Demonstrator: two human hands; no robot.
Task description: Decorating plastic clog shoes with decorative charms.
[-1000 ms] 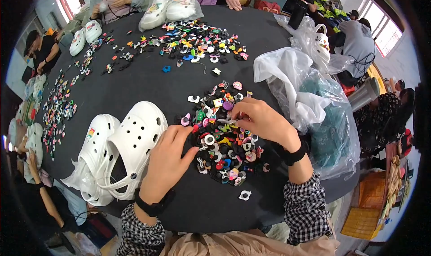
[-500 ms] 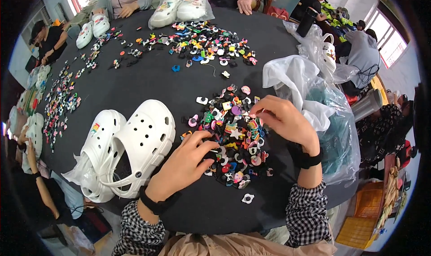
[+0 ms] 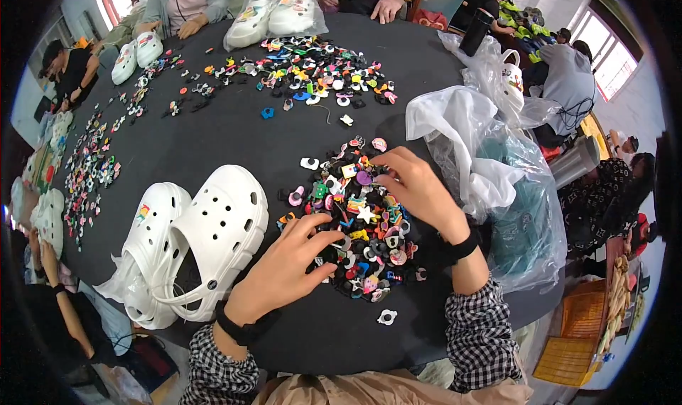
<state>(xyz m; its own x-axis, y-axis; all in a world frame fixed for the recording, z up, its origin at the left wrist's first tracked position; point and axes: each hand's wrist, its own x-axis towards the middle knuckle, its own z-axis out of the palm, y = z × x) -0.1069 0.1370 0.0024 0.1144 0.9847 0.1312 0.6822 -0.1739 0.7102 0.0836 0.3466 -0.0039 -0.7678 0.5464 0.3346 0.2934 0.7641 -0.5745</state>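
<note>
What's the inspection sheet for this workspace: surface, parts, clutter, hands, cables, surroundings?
Surface: dark table, charms scattered on it.
Job's things: charm pile between the hands; decorated clog and plain clog at left, side by side.
Clutter: plastic bag at right; far charms across the table.
Hands: left hand open at the pile's near-left edge; right hand at its upper right, grip unclear.
Cables: dark cord by person in grey.
Surroundings: other people, window at right.

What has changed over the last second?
The bare left hand moved right and nearer the body, over the pile of small multicoloured charms. The bare right hand shifted slightly away from the body, and a white star-shaped charm now shows uncovered. The two perforated white clogs stayed put.
</note>
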